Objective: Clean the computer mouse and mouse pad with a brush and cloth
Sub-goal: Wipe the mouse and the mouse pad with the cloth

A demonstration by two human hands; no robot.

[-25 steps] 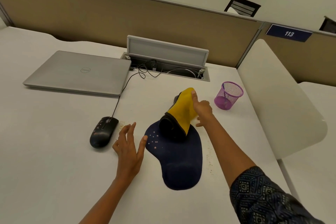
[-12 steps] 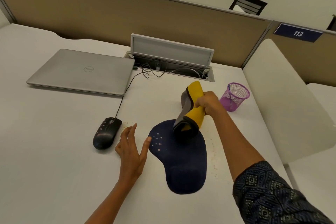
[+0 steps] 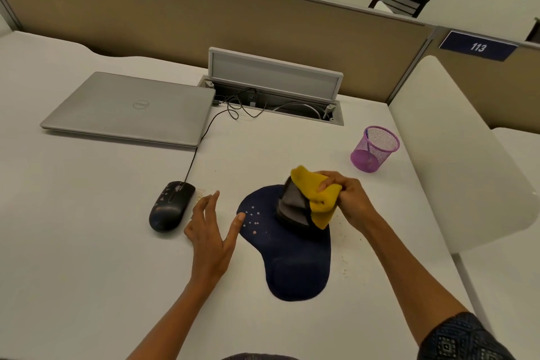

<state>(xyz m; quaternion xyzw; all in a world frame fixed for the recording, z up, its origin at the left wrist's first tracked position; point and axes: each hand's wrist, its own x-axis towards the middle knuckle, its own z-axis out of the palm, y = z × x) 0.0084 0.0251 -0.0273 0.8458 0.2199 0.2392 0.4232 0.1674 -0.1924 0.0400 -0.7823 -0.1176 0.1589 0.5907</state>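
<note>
My right hand (image 3: 349,199) has its fingers clenched around a bunched yellow-and-grey cloth (image 3: 309,203), whose lower end touches the far part of the navy mouse pad (image 3: 295,263). My left hand (image 3: 211,232) is loose, fingers spread, thumb tip right at the pad's left edge by some pale crumbs (image 3: 253,218). The black wired mouse (image 3: 171,206) sits just left of those fingers.

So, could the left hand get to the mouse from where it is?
Probably yes. The left hand lies open on the desk just right of the mouse, with only bare desk and a few crumbs between them. The right hand holds the cloth elsewhere.
</note>
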